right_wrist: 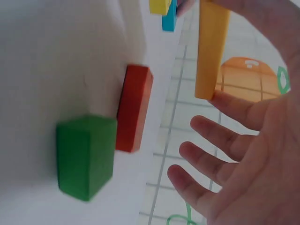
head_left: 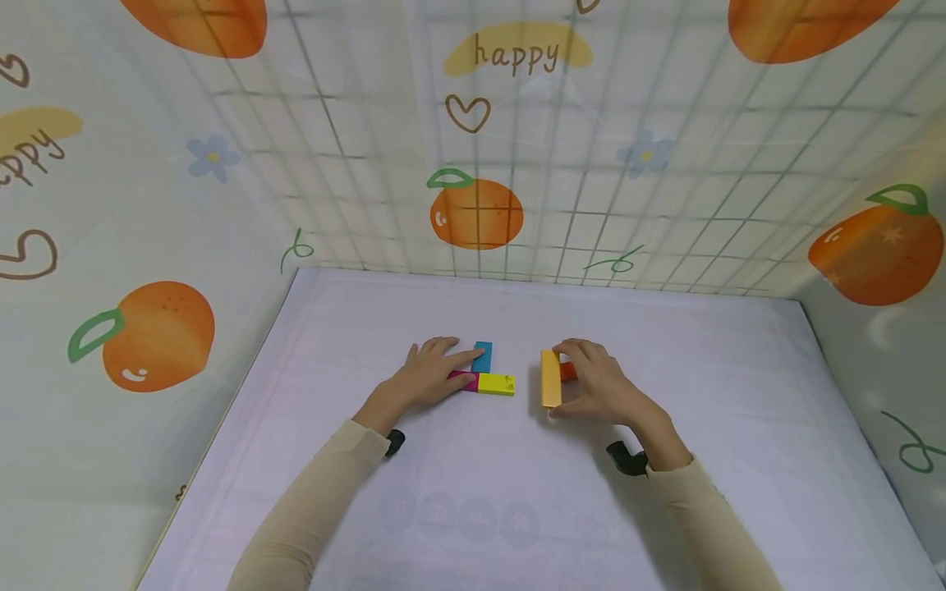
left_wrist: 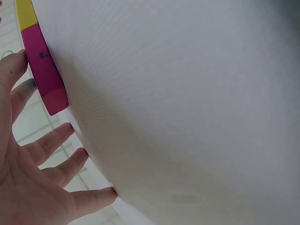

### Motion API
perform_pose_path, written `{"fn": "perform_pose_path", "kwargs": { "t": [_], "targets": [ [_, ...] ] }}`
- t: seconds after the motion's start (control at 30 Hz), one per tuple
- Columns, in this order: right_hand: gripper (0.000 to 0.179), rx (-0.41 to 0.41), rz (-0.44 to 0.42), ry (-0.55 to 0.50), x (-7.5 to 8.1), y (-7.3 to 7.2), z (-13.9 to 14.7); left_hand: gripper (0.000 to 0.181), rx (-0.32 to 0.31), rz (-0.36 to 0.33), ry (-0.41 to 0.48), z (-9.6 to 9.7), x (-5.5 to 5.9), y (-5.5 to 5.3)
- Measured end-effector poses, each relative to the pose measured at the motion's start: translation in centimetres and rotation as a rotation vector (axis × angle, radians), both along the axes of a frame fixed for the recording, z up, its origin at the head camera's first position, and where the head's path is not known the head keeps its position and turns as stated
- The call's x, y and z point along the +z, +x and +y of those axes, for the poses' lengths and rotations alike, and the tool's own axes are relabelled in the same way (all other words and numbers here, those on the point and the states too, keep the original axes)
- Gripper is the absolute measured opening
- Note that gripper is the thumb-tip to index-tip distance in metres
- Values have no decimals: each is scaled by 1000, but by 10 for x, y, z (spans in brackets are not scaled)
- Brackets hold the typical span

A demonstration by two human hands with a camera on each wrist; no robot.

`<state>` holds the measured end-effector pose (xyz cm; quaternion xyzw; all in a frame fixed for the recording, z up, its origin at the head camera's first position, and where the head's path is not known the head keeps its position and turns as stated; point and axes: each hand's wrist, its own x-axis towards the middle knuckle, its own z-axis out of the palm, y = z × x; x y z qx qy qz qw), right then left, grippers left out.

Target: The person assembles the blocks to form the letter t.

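My left hand (head_left: 424,376) lies low over the table with its fingers spread. Its thumb touches a magenta block (left_wrist: 44,70), and its index finger rests on a blue block (head_left: 484,358). A yellow block (head_left: 497,384) lies end to end with the magenta one, and the blue block stands behind them. To the right, my right hand (head_left: 602,386) pinches a long orange-yellow block (head_left: 550,379) by its two ends, between thumb and index finger, raised off the table. Below that hand sit a red block (right_wrist: 134,108) and a green block (right_wrist: 86,157); the head view hides the green one.
A white table (head_left: 473,492) carries the blocks. Behind it and at both sides hangs a pale curtain (head_left: 355,148) printed with oranges, and a grid shows through at the back. Black pieces of the wrist gear (head_left: 626,460) stick out at both wrists.
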<state>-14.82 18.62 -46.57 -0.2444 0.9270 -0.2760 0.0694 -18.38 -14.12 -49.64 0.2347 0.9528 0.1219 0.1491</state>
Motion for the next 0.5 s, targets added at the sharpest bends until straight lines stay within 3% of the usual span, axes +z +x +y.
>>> {"fn": "perform_pose_path", "kwargs": {
  "t": [0.5],
  "targets": [
    [96,12,50,7,-6,11,-19,59,16,1,-16,2,0,0]
  ]
}}
